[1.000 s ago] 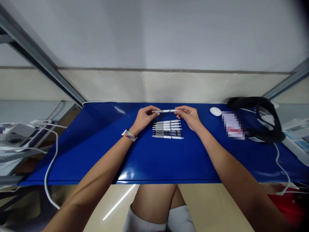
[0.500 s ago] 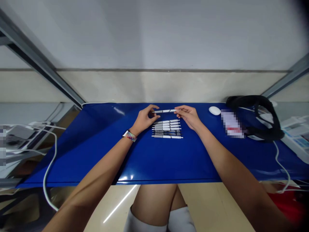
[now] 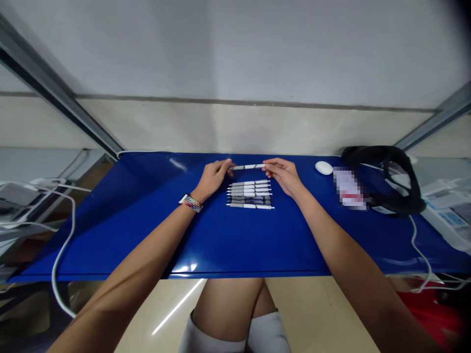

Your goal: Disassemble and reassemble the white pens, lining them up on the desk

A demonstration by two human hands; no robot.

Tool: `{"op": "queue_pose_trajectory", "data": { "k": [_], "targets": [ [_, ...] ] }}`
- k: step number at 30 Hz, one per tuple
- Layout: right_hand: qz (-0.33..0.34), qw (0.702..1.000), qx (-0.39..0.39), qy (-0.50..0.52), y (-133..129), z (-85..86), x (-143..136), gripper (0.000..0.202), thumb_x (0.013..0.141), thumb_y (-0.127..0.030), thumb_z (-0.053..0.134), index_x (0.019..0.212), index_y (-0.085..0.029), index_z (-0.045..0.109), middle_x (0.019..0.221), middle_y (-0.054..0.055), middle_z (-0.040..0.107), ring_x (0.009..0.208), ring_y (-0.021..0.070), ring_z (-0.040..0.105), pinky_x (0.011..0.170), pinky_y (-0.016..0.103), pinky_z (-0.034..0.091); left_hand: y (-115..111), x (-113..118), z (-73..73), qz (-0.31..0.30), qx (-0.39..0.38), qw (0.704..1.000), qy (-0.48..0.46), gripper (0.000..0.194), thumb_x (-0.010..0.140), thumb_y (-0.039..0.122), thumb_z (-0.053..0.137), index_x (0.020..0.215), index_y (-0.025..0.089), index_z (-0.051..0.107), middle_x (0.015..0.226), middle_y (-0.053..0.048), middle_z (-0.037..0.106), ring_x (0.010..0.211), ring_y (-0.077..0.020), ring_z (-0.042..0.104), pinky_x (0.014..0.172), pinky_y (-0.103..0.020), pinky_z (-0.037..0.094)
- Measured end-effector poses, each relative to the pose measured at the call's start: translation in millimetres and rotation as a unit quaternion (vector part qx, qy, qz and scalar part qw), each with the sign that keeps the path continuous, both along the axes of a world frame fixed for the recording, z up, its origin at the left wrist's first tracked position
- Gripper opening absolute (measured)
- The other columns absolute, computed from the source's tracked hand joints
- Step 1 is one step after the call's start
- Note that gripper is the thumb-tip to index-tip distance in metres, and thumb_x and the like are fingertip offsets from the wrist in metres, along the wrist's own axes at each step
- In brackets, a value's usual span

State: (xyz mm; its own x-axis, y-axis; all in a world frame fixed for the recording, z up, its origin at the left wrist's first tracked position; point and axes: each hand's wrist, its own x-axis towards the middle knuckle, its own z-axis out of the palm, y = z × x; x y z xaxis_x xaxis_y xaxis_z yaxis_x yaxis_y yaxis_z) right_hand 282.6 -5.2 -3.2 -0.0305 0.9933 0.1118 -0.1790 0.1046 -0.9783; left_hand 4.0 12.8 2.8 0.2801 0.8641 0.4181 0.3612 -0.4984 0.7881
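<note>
A white pen [image 3: 250,166] with a grey grip spans the gap between my hands, above the other pens. My left hand [image 3: 216,175] pinches its grey tip end between thumb and fingers. At the white end, my right hand [image 3: 282,174] grips it with thumb and fingertips. Just below lies a row of several pens [image 3: 250,188], side by side with their tips to the left. Most are white with grey grips, and a darker pen [image 3: 248,200] lies near the bottom of the row. My fingers hide both ends of the held pen.
The pens lie on a blue tabletop [image 3: 213,240] that meets a wall. To the right are a white computer mouse [image 3: 324,168], a blurred-out packet [image 3: 349,189] and a black headband-like strap [image 3: 401,208]. White cables [image 3: 66,245] hang past the left edge.
My left hand's fingers have closed together on the pen's tip end; before, they were spread more around it. My right hand keeps its hold. The whole view has shifted slightly.
</note>
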Motion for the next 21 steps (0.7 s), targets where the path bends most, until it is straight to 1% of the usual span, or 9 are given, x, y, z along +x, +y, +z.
{"op": "queue_pose_trajectory", "data": {
  "k": [1,3,4,6,8,12,15,18,21],
  "targets": [
    [-0.001,1.0,0.0,-0.001,0.1,0.1,0.1,0.035,0.071,-0.043,0.098,0.095,-0.022,0.085,0.086,0.006,0.079,0.073,0.0165,0.066,0.07,0.033,0.054,0.6,-0.1,-0.2,0.001,-0.007,1.0,-0.015,0.039,0.103,0.053,0.062,0.12,0.022,0.076,0.084,-0.004,0.075,0.082,-0.02,0.068,0.081,-0.034,0.052],
    [-0.004,1.0,-0.002,0.0,0.2,0.2,-0.1,0.035,0.07,-0.043,0.098,0.095,-0.023,0.084,0.087,0.006,0.078,0.073,0.0168,0.066,0.07,0.033,0.054,0.8,-0.5,-0.2,-0.009,-0.01,0.999,-0.03,0.054,0.091,0.05,0.08,0.136,0.023,0.069,0.087,-0.002,0.075,0.078,-0.0185,0.066,0.077,-0.032,0.051],
    [-0.006,1.0,-0.003,0.001,0.1,0.4,-0.3,0.036,0.07,-0.044,0.098,0.095,-0.022,0.084,0.086,0.006,0.078,0.073,0.0168,0.066,0.07,0.033,0.054,0.4,-0.7,0.1,-0.013,-0.005,1.0,-0.023,0.052,0.088,0.048,0.084,0.132,0.024,0.072,0.087,-0.002,0.074,0.077,-0.0182,0.065,0.076,-0.032,0.05],
    [-0.008,1.0,-0.004,0.003,-0.2,1.0,-1.1,0.036,0.069,-0.044,0.098,0.094,-0.022,0.084,0.085,0.005,0.077,0.073,0.0167,0.066,0.07,0.033,0.054,-1.1,-0.9,1.2,-0.009,0.015,1.0,0.005,0.03,0.096,0.051,0.074,0.104,0.022,0.079,0.082,-0.003,0.073,0.078,-0.0188,0.064,0.078,-0.033,0.049],
    [-0.006,1.0,-0.004,0.005,-0.8,1.8,-1.8,0.036,0.068,-0.044,0.098,0.093,-0.022,0.084,0.084,0.005,0.077,0.073,0.0168,0.065,0.069,0.033,0.054,-2.9,-0.6,2.5,0.007,0.034,0.999,0.026,0.039,0.106,0.052,0.059,0.091,0.021,0.079,0.077,-0.004,0.072,0.079,-0.0197,0.065,0.081,-0.035,0.048],
    [-0.005,1.0,-0.005,0.021,-1.5,3.0,-2.7,0.035,0.068,-0.043,0.099,0.091,-0.021,0.084,0.083,0.006,0.077,0.072,0.0164,0.065,0.069,0.033,0.053,-4.4,0.0,3.7,0.004,0.05,0.998,0.03,0.037,0.095,0.047,0.077,0.123,0.023,0.076,0.089,-0.002,0.075,0.083,-0.0196,0.066,0.083,-0.033,0.05],
    [-0.006,1.0,-0.01,0.024,-1.3,2.7,-2.7,0.036,0.067,-0.043,0.099,0.092,-0.021,0.084,0.083,0.006,0.077,0.072,0.0162,0.066,0.069,0.033,0.053,-3.4,-0.8,3.3,-0.001,0.055,0.997,0.045,0.028,0.1,0.049,0.071,0.102,0.023,0.08,0.089,-0.003,0.076,0.086,-0.0204,0.066,0.086,-0.034,0.049],
    [-0.007,1.0,-0.012,0.024,-0.9,2.2,-2.1,0.037,0.067,-0.042,0.099,0.093,-0.021,0.084,0.084,0.006,0.078,0.074,0.017,0.067,0.071,0.033,0.054,-2.2,-1.9,2.8,0.011,0.04,0.998,0.05,0.048,0.108,0.051,0.055,0.078,0.021,0.077,0.076,-0.004,0.072,0.08,-0.0201,0.065,0.086,-0.036,0.048],
    [-0.006,0.999,-0.012,0.031,0.3,1.8,-0.5,0.036,0.068,-0.043,0.097,0.094,-0.022,0.084,0.084,0.006,0.077,0.074,0.0173,0.067,0.072,0.034,0.055,-1.0,-2.5,1.7,0.026,0.015,0.999,0.033,0.038,0.104,0.051,0.061,0.092,0.021,0.08,0.081,-0.004,0.074,0.076,-0.0192,0.064,0.079,-0.034,0.048]
  ]
}}
